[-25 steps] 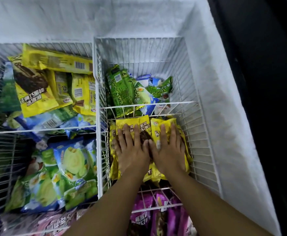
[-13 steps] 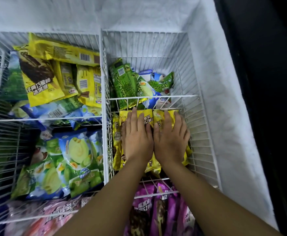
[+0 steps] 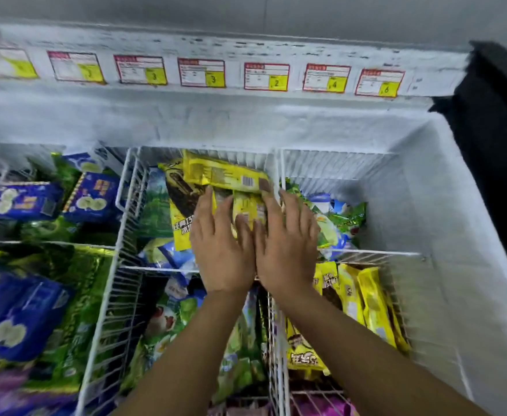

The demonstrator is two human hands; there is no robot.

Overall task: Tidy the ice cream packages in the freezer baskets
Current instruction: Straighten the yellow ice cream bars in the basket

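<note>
Both my hands lie flat, fingers spread and gripping nothing, side by side on the yellow packages (image 3: 225,175) in the back section of the middle basket (image 3: 132,187). My left hand (image 3: 220,244) covers the pile's near part; my right hand (image 3: 285,244) reaches its right edge, touching the wire divider. More yellow bars (image 3: 363,298) stand in rows in the right basket (image 3: 381,253), behind them green packages (image 3: 348,216). Price tags (image 3: 265,76) line the freezer's (image 3: 444,235) far rim.

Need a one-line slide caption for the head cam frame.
Both hands, left hand and right hand, spread flat over yellow ice cream packages in the middle freezer basket, below price tags.
</note>
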